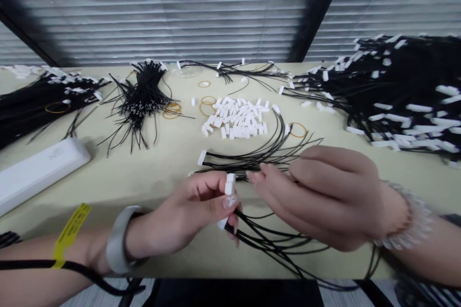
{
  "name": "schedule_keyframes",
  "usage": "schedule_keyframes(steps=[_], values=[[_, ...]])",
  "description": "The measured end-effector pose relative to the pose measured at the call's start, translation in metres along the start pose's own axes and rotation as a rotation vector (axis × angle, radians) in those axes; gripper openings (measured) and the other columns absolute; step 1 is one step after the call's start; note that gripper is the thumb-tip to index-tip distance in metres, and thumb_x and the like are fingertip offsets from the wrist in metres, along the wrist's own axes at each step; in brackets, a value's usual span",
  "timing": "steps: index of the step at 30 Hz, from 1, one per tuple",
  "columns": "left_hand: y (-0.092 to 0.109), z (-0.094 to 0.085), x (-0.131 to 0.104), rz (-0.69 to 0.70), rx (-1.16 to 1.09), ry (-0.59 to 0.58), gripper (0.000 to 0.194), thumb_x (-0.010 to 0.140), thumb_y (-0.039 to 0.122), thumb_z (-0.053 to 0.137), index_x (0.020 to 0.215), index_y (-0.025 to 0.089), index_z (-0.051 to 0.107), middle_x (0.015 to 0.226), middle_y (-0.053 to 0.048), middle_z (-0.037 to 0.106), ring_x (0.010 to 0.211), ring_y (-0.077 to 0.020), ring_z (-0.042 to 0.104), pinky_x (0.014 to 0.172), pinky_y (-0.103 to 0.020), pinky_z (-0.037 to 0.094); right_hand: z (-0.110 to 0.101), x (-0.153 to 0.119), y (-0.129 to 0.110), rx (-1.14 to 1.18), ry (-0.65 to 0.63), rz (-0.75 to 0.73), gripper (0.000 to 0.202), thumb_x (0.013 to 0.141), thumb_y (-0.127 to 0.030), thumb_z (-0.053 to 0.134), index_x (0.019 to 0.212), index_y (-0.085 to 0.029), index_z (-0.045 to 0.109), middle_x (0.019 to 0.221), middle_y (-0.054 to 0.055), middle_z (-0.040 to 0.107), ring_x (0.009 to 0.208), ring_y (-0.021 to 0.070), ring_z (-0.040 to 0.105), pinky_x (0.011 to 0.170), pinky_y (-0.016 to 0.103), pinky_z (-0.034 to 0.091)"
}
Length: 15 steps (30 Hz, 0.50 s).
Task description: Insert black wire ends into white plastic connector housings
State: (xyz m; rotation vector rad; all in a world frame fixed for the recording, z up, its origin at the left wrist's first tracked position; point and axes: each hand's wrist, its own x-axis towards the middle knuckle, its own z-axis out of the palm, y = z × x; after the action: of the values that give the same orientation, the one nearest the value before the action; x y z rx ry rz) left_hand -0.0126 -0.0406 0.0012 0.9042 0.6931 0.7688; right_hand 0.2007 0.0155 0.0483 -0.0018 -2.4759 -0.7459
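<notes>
My left hand (201, 211) pinches a small white connector housing (229, 183) upright between thumb and forefinger. Lower in the same hand sits another white connector (222, 223), from which black wires (273, 244) trail right toward the table's front edge. My right hand (320, 196) is closed just right of the housing, its fingertips pinched on what looks like a thin black wire whose end points at the housing. Its other fingers curl inward, so most of that wire is hidden. Behind both hands lies a bundle of black wires (252, 158) with white connectors on its left ends.
A pile of loose white housings (237, 117) lies mid-table among rubber bands (173, 110). Bundled black wires (144, 91) stand at the back left. A large heap of connectored wires (403, 91) fills the right. At left lies a long white box (43, 170).
</notes>
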Motion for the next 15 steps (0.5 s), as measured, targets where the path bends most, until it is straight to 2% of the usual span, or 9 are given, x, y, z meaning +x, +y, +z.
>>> schedule_keyframes(steps=[3, 9, 15], values=[[0.002, 0.0005, 0.0, -0.019, 0.003, 0.003, 0.021, 0.077, 0.031, 0.064, 0.073, 0.011, 0.058, 0.062, 0.001, 0.058, 0.057, -0.0074, 0.056, 0.057, -0.02, 0.05, -0.0003, -0.0017, 0.0006, -0.032, 0.022, -0.072, 0.015, 0.08, -0.023, 0.058, 0.086, -0.013, 0.067, 0.085, -0.002, 0.065, 0.06, 0.0071, 0.048, 0.046, 0.027, 0.043], [0.0051, 0.0026, 0.0007, -0.076, -0.015, -0.04, 0.021, 0.075, 0.031, 0.066, 0.07, 0.012, 0.057, 0.06, 0.001, 0.057, 0.054, -0.0081, 0.054, 0.054, -0.021, 0.05, 0.0021, -0.0027, -0.0015, -0.054, 0.032, -0.093, 0.008, 0.076, -0.014, 0.063, 0.079, -0.019, 0.068, 0.091, -0.003, 0.064, 0.067, 0.0066, 0.047, 0.05, 0.024, 0.043], [0.0057, 0.002, 0.0018, -0.106, 0.033, -0.018, 0.024, 0.073, 0.034, 0.067, 0.071, 0.011, 0.058, 0.059, 0.0, 0.058, 0.052, -0.0075, 0.054, 0.053, -0.018, 0.047, 0.0012, -0.0028, -0.0001, -0.059, 0.018, -0.11, 0.012, 0.08, -0.016, 0.059, 0.08, -0.021, 0.069, 0.085, -0.004, 0.065, 0.064, 0.0066, 0.047, 0.049, 0.024, 0.043]])
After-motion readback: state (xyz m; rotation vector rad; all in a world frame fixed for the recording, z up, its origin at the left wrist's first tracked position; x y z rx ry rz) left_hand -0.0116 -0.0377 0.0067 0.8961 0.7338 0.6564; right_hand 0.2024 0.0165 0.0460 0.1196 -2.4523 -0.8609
